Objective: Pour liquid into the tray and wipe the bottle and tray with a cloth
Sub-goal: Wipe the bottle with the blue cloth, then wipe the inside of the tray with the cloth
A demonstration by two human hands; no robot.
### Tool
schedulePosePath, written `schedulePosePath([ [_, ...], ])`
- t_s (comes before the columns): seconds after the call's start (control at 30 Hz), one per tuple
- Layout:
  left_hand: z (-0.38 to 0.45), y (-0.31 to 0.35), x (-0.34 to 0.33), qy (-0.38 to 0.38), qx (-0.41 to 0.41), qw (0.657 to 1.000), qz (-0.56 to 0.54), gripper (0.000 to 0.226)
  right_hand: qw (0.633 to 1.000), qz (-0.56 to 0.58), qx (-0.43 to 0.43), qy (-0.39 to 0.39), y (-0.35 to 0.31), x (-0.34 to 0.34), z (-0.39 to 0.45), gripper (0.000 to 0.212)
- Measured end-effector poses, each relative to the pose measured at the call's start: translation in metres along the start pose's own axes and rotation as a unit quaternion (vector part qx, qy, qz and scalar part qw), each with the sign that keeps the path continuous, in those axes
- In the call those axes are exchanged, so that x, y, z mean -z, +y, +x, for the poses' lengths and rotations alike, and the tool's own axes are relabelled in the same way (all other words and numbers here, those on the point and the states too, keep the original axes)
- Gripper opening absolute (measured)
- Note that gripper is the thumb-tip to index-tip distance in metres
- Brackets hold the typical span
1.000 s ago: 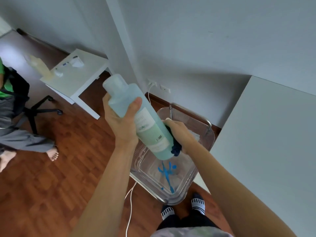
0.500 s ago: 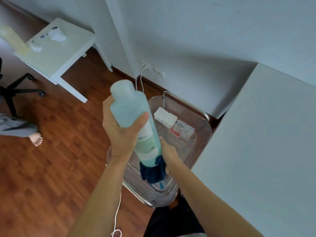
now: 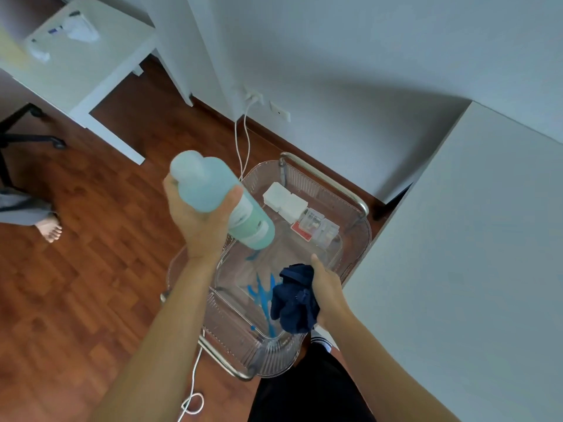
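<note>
My left hand (image 3: 198,220) grips a pale blue-green plastic bottle (image 3: 213,190), held tilted above the clear tray (image 3: 353,239) with one end pointing down toward it. A crumpled dark navy cloth (image 3: 294,300) is bunched in my right hand (image 3: 327,287), low over the tray's near right side and apart from the bottle. Bright blue liquid (image 3: 262,295) streaks the tray's bottom just left of the cloth. The tray rests in a metal-framed cart.
White boxes (image 3: 285,201) and small packets (image 3: 316,226) lie at the tray's far end. A white table (image 3: 475,254) borders the cart on the right. A white cable (image 3: 243,141) runs from a wall socket across the wooden floor. Another person's bare foot (image 3: 48,228) is at left.
My right hand has pulled the cloth off the bottle's lower end and moved it down and right over the tray. The view shifted slightly; the bottle stays in my left hand.
</note>
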State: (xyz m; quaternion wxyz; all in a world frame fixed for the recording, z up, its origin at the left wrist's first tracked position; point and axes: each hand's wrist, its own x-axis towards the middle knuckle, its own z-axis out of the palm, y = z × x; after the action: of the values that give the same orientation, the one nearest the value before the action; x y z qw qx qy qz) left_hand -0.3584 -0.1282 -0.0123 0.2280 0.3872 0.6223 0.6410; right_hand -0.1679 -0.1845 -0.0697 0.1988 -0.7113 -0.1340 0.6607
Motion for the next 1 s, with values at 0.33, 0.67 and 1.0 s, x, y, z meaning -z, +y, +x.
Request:
schedulePosePath([
  [0.33, -0.031, -0.032, -0.050, -0.084, 0.029, 0.990, 0.114, 0.084, 0.998, 0.061, -0.014, -0.020, 0.010, 0.018, 0.010, 0.040],
  [0.67, -0.054, -0.027, -0.066, -0.045, 0.025, 0.992, 0.111, 0.080, 0.993, 0.073, -0.045, -0.084, 0.022, 0.011, 0.010, 0.035],
  [1.0, -0.086, -0.003, -0.013, -0.184, 0.121, 0.969, 0.114, 0.107, 0.971, -0.163, 0.109, -0.135, 0.031, -0.014, -0.008, 0.017],
])
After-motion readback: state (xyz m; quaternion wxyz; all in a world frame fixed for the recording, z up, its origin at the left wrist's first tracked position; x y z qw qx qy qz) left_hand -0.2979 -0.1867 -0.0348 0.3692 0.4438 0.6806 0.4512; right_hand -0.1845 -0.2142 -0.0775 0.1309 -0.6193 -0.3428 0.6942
